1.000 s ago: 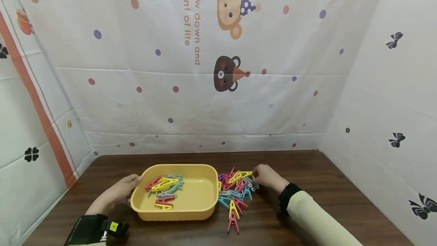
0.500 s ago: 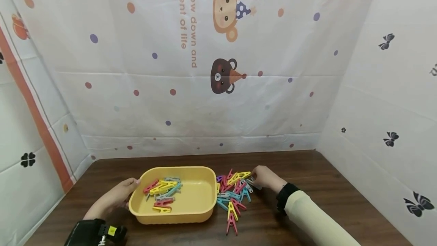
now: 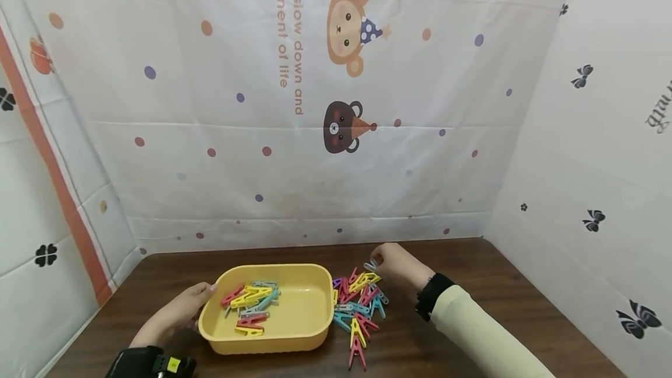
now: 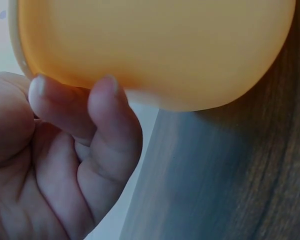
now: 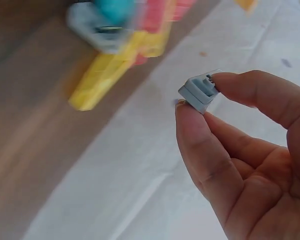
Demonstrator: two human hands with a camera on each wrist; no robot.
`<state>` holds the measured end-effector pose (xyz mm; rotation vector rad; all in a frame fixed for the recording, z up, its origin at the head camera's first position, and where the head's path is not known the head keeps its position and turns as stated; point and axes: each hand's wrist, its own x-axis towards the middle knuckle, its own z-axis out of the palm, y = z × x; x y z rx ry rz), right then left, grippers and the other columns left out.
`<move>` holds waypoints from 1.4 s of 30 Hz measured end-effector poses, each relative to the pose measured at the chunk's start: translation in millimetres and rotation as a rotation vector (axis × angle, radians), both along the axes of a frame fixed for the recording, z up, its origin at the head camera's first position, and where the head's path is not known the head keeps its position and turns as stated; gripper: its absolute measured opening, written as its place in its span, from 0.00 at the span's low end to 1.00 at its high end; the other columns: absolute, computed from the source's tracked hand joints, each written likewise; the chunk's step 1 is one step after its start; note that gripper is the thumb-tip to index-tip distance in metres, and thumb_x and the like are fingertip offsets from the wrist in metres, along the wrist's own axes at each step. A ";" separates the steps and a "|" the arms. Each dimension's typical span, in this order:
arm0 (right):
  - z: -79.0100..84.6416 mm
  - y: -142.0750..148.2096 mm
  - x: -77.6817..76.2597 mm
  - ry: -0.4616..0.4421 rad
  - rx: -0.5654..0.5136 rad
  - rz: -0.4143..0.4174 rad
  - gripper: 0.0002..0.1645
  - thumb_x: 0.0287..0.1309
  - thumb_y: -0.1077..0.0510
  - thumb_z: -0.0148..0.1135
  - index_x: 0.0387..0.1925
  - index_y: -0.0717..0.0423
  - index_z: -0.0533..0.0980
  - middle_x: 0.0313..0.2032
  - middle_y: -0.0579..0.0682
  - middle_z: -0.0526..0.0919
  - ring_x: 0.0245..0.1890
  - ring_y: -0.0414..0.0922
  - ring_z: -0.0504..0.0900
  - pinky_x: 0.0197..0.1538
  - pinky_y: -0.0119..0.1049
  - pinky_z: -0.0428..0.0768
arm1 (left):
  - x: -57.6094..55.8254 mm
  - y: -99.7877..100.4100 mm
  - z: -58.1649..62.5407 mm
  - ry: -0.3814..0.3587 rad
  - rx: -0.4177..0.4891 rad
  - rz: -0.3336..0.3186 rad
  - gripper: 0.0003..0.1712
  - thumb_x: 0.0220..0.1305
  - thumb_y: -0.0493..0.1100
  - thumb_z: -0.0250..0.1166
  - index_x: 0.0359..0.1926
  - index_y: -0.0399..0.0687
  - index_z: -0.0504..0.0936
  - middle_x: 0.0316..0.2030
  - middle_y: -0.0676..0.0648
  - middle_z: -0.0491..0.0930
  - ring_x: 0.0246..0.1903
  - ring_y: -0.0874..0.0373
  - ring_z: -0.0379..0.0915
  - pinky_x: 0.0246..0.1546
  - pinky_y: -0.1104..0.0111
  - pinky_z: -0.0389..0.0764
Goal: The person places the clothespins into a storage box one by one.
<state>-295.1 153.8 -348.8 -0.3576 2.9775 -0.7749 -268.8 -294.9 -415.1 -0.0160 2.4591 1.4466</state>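
My left hand (image 3: 181, 310) grips the left rim of a yellow plastic basin (image 3: 310, 337); in the left wrist view curled fingertips (image 4: 110, 95) lie against its outer wall. Grey, yellow, red and blue clothespins (image 3: 252, 296) lie in the basin's left half. Above the far end of a loose pile of clothespins (image 3: 362, 309), my right hand (image 3: 400, 262) pinches a grey clothespin (image 3: 370, 265) between thumb and fingers. The right wrist view shows that grey clothespin (image 5: 200, 91) end-on, held apart from the pile.
The dark wooden table (image 3: 451, 331) carries the basin and, against its right side, the pile. A printed white cloth (image 3: 294, 179) hangs behind the table and along both sides. A yellow clothespin (image 5: 107, 72) blurs in the right wrist view.
My right hand has lifted a grey clothespin off the right of the pile and moved up and slightly left. My left hand keeps its hold on the basin. The head view has tilted slightly.
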 end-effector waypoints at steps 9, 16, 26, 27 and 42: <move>24.6 -50.4 -10.1 0.047 -0.029 0.191 0.02 0.59 0.67 0.64 0.33 0.60 0.81 0.21 0.46 0.75 0.19 0.40 0.71 0.25 0.31 0.71 | 4.4 -5.9 -9.7 -0.017 0.034 -0.048 0.24 0.85 0.49 0.37 0.48 0.31 0.68 0.29 0.48 0.74 0.21 0.62 0.72 0.24 0.70 0.78; 45.6 -100.4 -13.7 0.097 -0.003 0.320 0.15 0.60 0.66 0.66 0.49 0.65 0.83 0.28 0.52 0.81 0.24 0.40 0.71 0.29 0.28 0.70 | 0.4 -1.5 -4.3 -0.013 0.022 -0.017 0.26 0.85 0.51 0.37 0.53 0.29 0.68 0.32 0.46 0.76 0.25 0.59 0.75 0.26 0.68 0.80; 56.5 -183.9 -22.0 0.080 0.012 0.440 0.22 0.64 0.61 0.68 0.59 0.57 0.80 0.45 0.53 0.87 0.36 0.37 0.78 0.40 0.23 0.78 | 0.4 -8.9 3.9 0.006 0.004 -0.051 0.25 0.85 0.49 0.35 0.52 0.28 0.66 0.29 0.48 0.73 0.22 0.60 0.71 0.22 0.71 0.77; 55.0 -190.3 -21.0 0.084 0.034 0.461 0.22 0.65 0.61 0.68 0.60 0.57 0.80 0.45 0.52 0.87 0.36 0.37 0.78 0.40 0.22 0.77 | 0.5 -8.4 3.9 0.002 0.005 -0.052 0.25 0.85 0.49 0.35 0.52 0.29 0.66 0.29 0.48 0.73 0.22 0.60 0.71 0.22 0.71 0.77; 7.9 -250.8 -3.6 0.078 0.382 0.579 0.21 0.67 0.56 0.67 0.61 0.45 0.80 0.39 0.40 0.85 0.33 0.32 0.74 0.38 0.19 0.72 | -1.8 -1.9 2.0 -0.016 0.031 -0.058 0.24 0.85 0.49 0.36 0.54 0.28 0.65 0.29 0.49 0.72 0.22 0.61 0.69 0.23 0.71 0.76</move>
